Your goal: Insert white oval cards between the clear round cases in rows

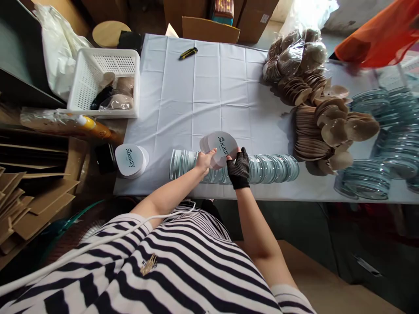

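Note:
A fanned stack of rounded white cards printed "beauty" (223, 143) is held up above a long row of clear plastic lids or dishes (273, 168) standing on edge. My left hand (205, 161), bare, grips the stack's lower left edge with the thumb on top. On the stack's lower right edge, my right hand (238, 169), in a black fingerless glove, is closed with thumb and fingers at the rim. The lids behind the hands are partly hidden. Another pile of the same cards (130, 160) lies at the table's left edge.
A yellow-black utility knife (188, 53) lies at the back of the white-covered table (209, 96). Brown shell-like pads (312, 131) are piled to the right, with stacked clear pieces (363, 179) beyond. A white basket (108, 113) stands back left, near flattened cardboard (42, 205).

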`<action>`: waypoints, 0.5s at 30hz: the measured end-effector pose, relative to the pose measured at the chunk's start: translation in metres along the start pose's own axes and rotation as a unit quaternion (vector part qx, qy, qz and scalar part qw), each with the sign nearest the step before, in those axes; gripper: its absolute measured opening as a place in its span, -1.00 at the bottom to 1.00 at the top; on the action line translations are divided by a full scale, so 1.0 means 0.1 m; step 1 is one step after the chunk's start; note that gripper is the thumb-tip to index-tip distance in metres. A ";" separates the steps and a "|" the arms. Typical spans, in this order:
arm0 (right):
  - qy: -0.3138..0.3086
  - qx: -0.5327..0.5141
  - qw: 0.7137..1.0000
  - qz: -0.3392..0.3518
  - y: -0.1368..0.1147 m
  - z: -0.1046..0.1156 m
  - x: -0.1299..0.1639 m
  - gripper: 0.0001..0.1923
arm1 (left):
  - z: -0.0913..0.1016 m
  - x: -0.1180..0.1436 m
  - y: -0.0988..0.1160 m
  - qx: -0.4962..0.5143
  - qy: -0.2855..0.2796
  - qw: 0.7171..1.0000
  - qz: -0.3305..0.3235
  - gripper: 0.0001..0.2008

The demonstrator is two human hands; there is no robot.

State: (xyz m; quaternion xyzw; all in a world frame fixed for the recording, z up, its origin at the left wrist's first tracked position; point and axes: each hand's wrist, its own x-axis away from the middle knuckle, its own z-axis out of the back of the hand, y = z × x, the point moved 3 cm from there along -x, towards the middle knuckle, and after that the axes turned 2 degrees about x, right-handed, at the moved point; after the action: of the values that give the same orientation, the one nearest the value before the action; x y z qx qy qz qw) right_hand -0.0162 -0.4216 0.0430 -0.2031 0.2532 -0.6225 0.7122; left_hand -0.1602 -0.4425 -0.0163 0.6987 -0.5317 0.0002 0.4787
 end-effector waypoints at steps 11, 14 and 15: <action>-0.070 0.133 0.985 -0.086 0.00 0.16 1.01 -0.57 | 0.23 -0.26 0.43 0.037 0.055 0.998 0.004 -0.71; -0.209 0.212 0.953 -0.063 0.04 0.05 1.46 -0.61 | 0.31 -0.41 0.48 0.033 0.079 0.996 0.024 -0.75; -0.241 0.226 0.942 -0.064 0.02 -0.04 1.51 -0.61 | 0.32 -0.43 0.47 0.033 0.075 0.996 0.029 -0.76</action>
State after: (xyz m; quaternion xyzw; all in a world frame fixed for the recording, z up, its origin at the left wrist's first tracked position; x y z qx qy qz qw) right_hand -0.0025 -0.5708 0.0227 -0.1960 -0.0866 -0.6402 0.7377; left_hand -0.2304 -0.4311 -0.0242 0.6963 -0.5142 0.0839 0.4937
